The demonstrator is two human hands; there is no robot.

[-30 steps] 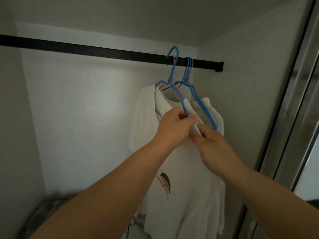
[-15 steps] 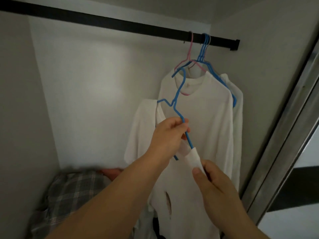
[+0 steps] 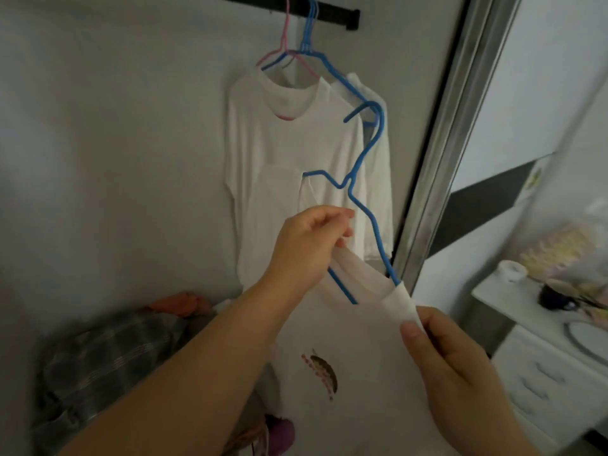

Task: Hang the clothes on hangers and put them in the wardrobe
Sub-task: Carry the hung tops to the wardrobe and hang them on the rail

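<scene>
Fingers of the left hand (image 3: 307, 245) curl around the collar of a white printed T-shirt (image 3: 355, 353), pinching the fabric where a blue wire hanger (image 3: 362, 159) threads through the neck opening. Just right of and below that hand, the right hand (image 3: 450, 363) pinches the shirt's shoulder edge between thumb and fingers, at the spot where the hanger's lower arm slips under the cloth. The hanger's hook rises free above the left hand, tilted and clear of the black wardrobe rail (image 3: 332, 11). Behind both hands, a plain white T-shirt (image 3: 289, 153) hangs from a pink hanger (image 3: 284, 44) on that rail, with what seems to be another white garment on blue hangers (image 3: 311, 37) just beside it. Below the left forearm lies a plaid garment (image 3: 98, 353), blurred.
</scene>
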